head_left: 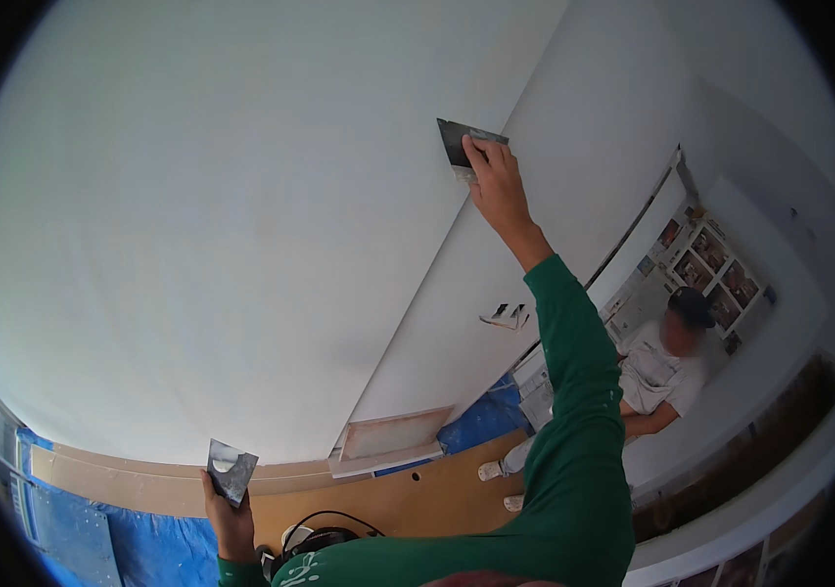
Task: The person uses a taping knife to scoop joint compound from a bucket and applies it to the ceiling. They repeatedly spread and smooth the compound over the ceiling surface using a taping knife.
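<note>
My right hand (496,191) grips a wide dark putty knife (452,142) high up, its blade at the white wall (192,215) beside a long straight edge or corner running diagonally. Low on the left, my left hand (227,528) holds a second metal blade (233,468) with a smear of white compound on its face. Both forearms are in green sleeves.
A co-worker in a white shirt and dark cap (657,377) stands at right. Near the wall's foot are blue sheeting (158,543), a brown floor covering (369,514), a leaning board (393,430) and a black cord (329,514). Taped pictures (716,269) hang behind the person.
</note>
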### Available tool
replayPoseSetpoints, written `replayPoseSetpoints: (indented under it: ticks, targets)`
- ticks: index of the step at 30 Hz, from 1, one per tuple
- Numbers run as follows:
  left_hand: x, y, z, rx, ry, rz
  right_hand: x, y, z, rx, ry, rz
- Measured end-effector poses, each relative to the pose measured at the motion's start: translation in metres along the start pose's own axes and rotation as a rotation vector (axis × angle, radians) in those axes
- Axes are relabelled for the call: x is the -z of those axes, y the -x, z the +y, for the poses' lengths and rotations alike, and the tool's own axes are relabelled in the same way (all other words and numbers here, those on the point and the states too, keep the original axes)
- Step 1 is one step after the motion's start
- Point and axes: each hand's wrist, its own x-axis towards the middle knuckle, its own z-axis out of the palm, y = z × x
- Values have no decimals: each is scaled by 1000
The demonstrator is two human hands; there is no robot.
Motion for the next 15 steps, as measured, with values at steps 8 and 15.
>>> replayPoseSetpoints:
  ticks: [8, 15]
  targets:
    - [-19, 6, 1, -54, -73, -47, 116, -150, 106, 80, 108, 222]
    - [-13, 1, -7, -43, -21, -32, 114, -203, 146, 127, 62, 175]
